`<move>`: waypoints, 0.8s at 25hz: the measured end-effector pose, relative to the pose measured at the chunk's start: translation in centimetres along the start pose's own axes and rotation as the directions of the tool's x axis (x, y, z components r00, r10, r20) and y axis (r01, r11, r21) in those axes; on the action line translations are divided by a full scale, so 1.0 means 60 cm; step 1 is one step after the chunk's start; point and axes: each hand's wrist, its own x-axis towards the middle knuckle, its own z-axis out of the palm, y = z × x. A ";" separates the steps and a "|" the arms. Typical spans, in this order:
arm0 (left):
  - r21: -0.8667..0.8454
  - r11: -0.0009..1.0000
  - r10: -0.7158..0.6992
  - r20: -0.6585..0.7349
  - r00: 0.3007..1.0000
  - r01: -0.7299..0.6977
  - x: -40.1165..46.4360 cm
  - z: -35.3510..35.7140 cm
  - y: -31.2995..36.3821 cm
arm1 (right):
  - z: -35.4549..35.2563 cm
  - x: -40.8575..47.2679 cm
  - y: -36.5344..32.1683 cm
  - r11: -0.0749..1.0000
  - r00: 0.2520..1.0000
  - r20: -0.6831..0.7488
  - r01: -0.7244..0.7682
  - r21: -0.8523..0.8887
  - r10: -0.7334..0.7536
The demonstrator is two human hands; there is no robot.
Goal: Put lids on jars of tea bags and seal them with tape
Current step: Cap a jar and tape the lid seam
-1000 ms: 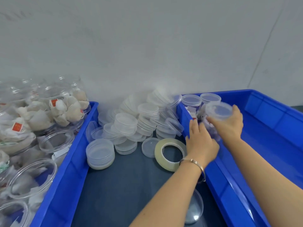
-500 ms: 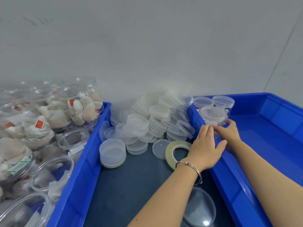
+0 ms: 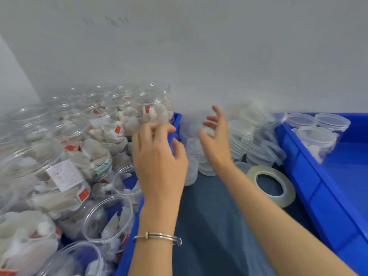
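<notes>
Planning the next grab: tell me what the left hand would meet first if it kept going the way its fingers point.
The left hand points up and away, toward the far end of the left blue bin. It would likely meet the open jar of tea bags standing there first, though motion blur makes depth uncertain.

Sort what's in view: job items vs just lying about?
Job items:
- open jars of tea bags in the left blue bin
- loose lids
- tape roll
- lidded jars in the right blue bin
- left hand, right hand, both empty

Lying about:
- bracelet
- dark table top
</notes>
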 end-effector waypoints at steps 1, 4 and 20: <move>0.060 0.998 -0.033 0.107 0.994 0.027 -0.008 -0.005 -0.007 | 0.023 -0.012 0.008 0.999 0.996 0.082 -0.041 0.000 0.041; 0.316 0.939 -0.248 0.356 0.901 0.134 -0.017 -0.011 -0.041 | 0.057 -0.039 0.027 0.991 0.942 0.333 0.006 -0.131 0.038; 0.220 0.932 -0.329 0.183 0.926 0.288 0.034 -0.105 -0.050 | 0.166 -0.057 -0.025 0.985 0.831 0.556 0.103 -0.140 -0.008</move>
